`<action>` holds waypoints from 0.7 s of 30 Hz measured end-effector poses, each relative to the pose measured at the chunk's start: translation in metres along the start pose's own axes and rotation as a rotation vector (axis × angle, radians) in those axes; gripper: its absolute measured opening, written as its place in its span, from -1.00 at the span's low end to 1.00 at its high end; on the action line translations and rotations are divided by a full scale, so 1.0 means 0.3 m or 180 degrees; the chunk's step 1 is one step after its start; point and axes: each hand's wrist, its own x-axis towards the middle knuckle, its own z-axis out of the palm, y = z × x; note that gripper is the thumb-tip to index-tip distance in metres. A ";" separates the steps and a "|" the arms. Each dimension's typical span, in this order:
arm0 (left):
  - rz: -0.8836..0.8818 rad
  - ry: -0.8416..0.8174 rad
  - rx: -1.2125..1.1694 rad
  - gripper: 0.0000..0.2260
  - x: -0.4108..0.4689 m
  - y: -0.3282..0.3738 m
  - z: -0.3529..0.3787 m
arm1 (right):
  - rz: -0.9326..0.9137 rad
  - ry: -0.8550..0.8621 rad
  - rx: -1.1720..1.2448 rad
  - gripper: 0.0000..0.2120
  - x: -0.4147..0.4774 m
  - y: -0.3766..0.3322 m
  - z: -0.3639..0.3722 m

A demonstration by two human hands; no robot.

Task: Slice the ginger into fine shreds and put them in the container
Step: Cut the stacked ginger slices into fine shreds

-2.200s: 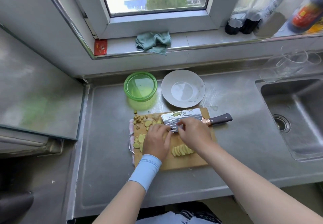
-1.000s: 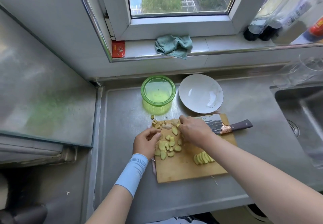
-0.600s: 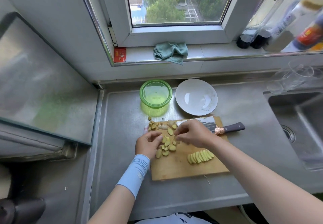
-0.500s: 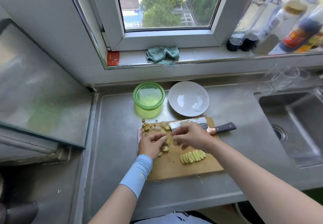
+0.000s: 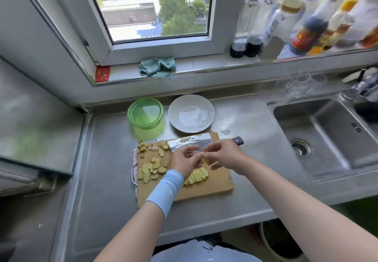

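Brightly lit by daylight through the window [image 5: 155, 10], dead ahead and above. Glaring in pale patches off the steel counter [image 5: 106, 159] and the knife blade [image 5: 190, 142]. Only softly shadowed beneath the left hand [image 5: 184, 160] and right hand [image 5: 224, 155], and blurred around the ginger slice [image 5: 205, 158] between them. Smeared and ghosted across the bottles [image 5: 306, 26], upper right. Bowed hard at the edges, fisheye-style.

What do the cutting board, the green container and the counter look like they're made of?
Cutting board: probably wood or bamboo, with a matte tan face and no gloss. Green container: likely translucent plastic, since light passes through and tints the steel beside it. Counter: stainless steel by its look, brushed grey with soft reflections.
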 end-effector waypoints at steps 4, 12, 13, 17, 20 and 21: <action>0.0248 0.0047 0.0896 -0.78 0.010 -0.070 0.016 | 0.0225 -0.0175 0.0000 -0.94 0.006 0.082 -0.028; 0.0923 0.0209 0.4125 -0.48 0.020 -0.208 0.012 | 0.0271 0.0037 -0.0809 -0.98 0.072 0.186 0.011; 0.0954 0.0241 0.4075 -0.50 0.023 -0.217 0.014 | 0.0263 0.0066 -0.0861 -0.97 0.081 0.189 0.016; 0.1035 0.0325 0.4084 -0.58 0.032 -0.234 0.014 | 0.0158 0.0122 -0.1164 -0.93 0.104 0.201 0.028; 0.1074 0.0378 0.3982 -0.60 0.033 -0.240 0.019 | 0.0108 0.0121 -0.1267 -0.95 0.114 0.209 0.032; 0.1084 0.0390 0.3968 -0.61 0.034 -0.242 0.020 | 0.0088 0.0116 -0.1345 -0.97 0.117 0.212 0.033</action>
